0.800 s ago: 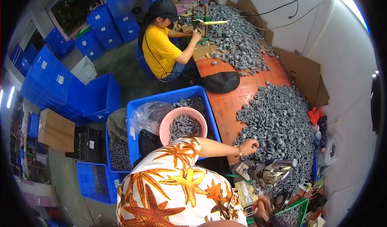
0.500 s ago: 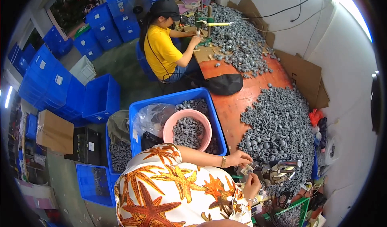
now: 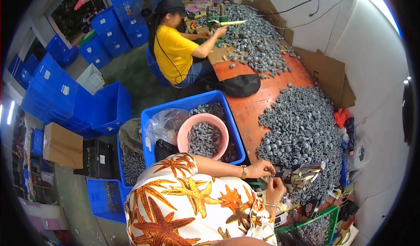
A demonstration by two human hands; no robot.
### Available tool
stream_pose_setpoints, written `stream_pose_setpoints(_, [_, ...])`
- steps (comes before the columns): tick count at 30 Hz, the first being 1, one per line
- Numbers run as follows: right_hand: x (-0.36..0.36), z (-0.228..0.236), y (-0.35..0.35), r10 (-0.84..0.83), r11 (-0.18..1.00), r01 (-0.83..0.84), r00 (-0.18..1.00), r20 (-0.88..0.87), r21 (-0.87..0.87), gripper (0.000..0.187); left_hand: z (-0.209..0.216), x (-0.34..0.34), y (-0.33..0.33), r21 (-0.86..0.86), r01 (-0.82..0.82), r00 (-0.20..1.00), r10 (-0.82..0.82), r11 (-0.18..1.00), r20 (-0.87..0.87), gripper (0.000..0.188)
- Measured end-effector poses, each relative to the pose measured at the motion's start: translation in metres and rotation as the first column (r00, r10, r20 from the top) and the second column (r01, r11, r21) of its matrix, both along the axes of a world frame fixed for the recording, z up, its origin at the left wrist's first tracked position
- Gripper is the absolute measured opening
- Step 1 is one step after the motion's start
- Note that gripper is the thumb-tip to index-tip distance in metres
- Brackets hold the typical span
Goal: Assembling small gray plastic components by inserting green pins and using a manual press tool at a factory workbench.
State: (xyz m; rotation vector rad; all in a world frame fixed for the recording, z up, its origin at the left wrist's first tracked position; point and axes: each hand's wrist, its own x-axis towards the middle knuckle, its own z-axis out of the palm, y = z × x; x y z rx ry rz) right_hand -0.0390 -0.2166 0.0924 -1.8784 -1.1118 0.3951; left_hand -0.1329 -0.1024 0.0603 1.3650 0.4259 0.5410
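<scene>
Small grey piece (image 3: 271, 175) between left hand (image 3: 260, 169) and right hand (image 3: 275, 191) is hardly discernible.

A white short-sleeved top (image 3: 210, 224) with orange, yellow and brown starfish (image 3: 195, 197) spreads around six o'clock; toward five, a gold-toned band (image 3: 244, 171) circles the left wrist (image 3: 248, 172), a silvery bangle (image 3: 273, 206) the right wrist (image 3: 273, 201).

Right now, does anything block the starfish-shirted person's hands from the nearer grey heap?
Yes, for the right hand: the metal machine stands ahead, between it and part of the heap. Nothing visible blocks the left hand from the heap's near edge.
</scene>
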Motion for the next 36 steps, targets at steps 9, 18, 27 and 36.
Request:
stream_pose_setpoints(9, [0.024,-0.020,-0.042,0.008,0.997,-0.019,0.990,-0.143,-0.074,0.016,0.005,0.009,-0.037,-0.072,0.083,0.991,-0.089,0.994,-0.096,0.014])
stream_pose_setpoints(18, [0.029,-0.011,-0.049,-0.118,0.991,0.112,0.534,-0.837,-0.068,0.018,0.020,0.010,-0.045,-0.301,0.094,0.993,-0.112,0.949,-0.044,0.017])
stream_pose_setpoints(27, [0.035,-0.026,-0.049,0.074,0.997,0.029,-0.259,-0.963,0.069,0.019,0.034,0.014,-0.028,0.284,0.070,0.977,-0.124,0.956,0.175,0.014])
stream_pose_setpoints(36, [0.018,-0.019,-0.034,0.245,0.967,0.056,-0.483,-0.841,0.250,0.021,0.040,0.019,0.004,0.897,-0.343,0.891,-0.205,0.280,0.405,0.001])
